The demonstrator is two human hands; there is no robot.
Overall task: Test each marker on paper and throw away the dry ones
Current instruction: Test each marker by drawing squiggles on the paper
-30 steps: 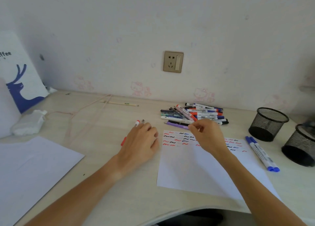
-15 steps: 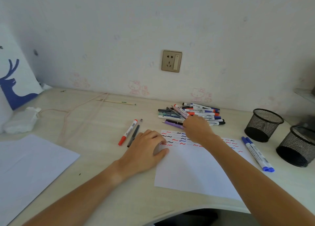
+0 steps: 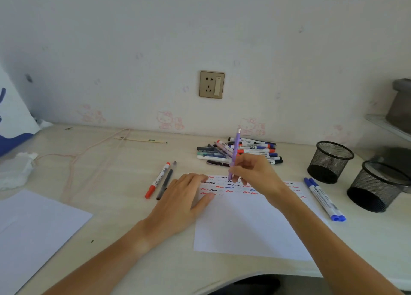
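Purple pen (image 3: 234,152) stands nearly upright over the paper (image 3: 249,223), pinched by the right hand (image 3: 258,174). The left hand (image 3: 180,202) lies flat on the paper's edge. If it lifts, the paper may slide and smear.

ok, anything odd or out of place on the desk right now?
Nothing damaged or spilled. Only loose ends: a crumpled tissue at the desk's left edge, and a pink cord trailing across the desk. The untested markers lie in a jumbled pile by the wall.
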